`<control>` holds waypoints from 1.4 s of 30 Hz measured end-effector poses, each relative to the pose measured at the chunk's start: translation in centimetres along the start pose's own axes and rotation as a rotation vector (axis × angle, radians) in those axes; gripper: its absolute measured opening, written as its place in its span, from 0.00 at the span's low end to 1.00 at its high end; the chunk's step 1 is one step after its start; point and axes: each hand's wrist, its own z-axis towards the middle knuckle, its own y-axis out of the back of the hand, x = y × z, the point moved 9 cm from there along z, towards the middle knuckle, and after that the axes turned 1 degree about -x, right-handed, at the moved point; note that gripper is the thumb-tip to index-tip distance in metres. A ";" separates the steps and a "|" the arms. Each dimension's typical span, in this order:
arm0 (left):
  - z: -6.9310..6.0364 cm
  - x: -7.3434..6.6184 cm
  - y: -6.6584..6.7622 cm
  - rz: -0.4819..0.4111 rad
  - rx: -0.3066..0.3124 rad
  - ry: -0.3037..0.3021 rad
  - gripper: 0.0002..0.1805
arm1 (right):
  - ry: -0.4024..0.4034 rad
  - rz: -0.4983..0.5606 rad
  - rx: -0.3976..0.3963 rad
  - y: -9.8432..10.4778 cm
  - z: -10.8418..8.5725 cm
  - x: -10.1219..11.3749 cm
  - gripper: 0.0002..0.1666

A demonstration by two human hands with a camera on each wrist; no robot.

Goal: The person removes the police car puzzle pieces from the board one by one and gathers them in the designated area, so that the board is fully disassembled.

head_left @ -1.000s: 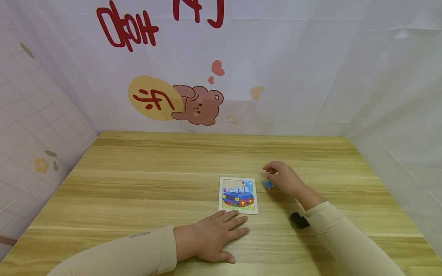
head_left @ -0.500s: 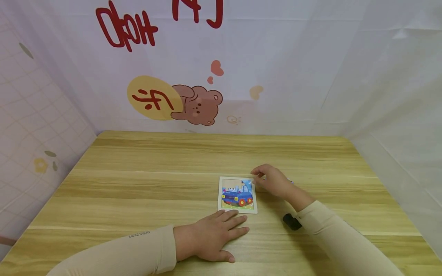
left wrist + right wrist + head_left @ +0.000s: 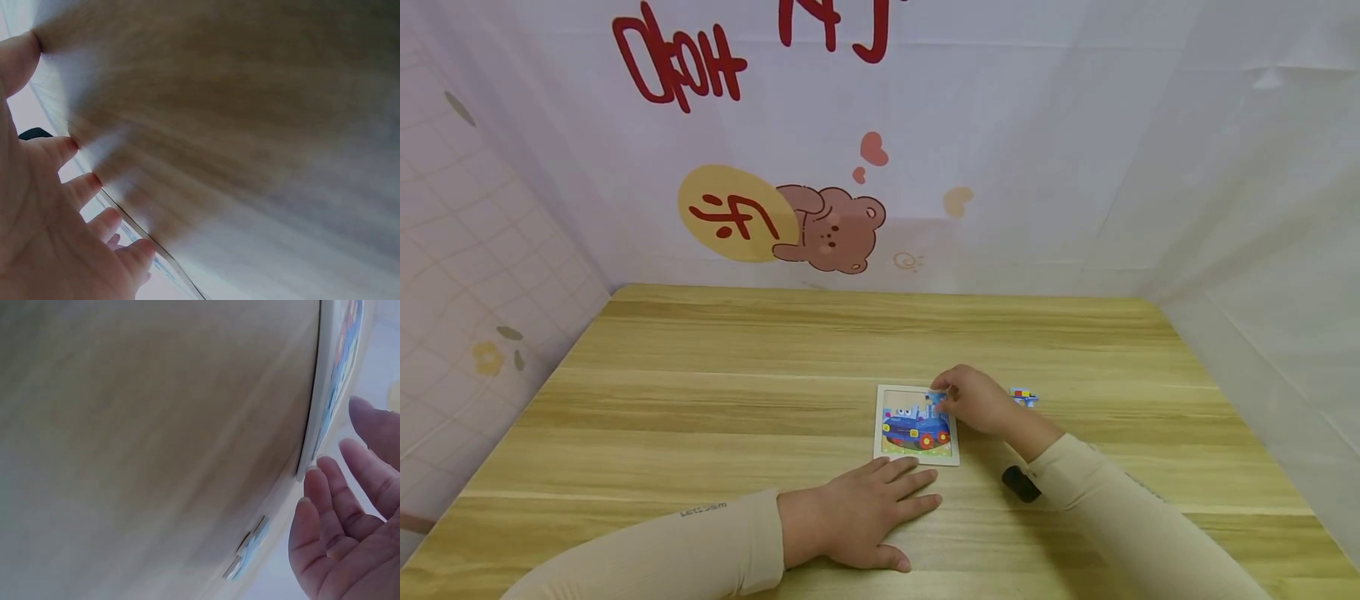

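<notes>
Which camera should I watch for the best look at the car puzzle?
The head view: it shows the car puzzle from above, nearly whole, though the right hand hides a corner. The left wrist view catches little more than an edge; the right wrist view shows one side and a steeply slanted strip of its face.

Wood-grain table [image 3: 737,350]; white backdrop [image 3: 1037,125], perhaps cloth; printed bear [image 3: 838,231].
</notes>
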 end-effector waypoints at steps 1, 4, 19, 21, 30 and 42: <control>0.0 0.0 0.0 0.001 0.002 0.001 0.40 | 0.003 -0.016 0.002 0.0 0.0 0.1 0.14; 0.1 0.1 -0.1 -0.003 0.009 0.001 0.40 | 0.008 -0.064 0.007 -0.1 0.1 0.2 0.14; 0.1 0.1 0.1 -0.008 0.016 -0.003 0.40 | 0.022 -0.151 0.029 -0.7 0.4 0.5 0.11; 0.1 0.1 0.0 -0.008 0.018 -0.003 0.40 | 0.040 -0.154 0.035 -0.8 0.4 0.6 0.08; 0.0 0.0 0.1 -0.002 -0.001 -0.003 0.40 | 0.050 -0.165 0.062 -1.2 0.4 0.7 0.04; 0.1 0.0 0.0 0.006 0.003 -0.001 0.40 | 0.081 -0.159 0.047 -1.0 0.5 1.2 0.07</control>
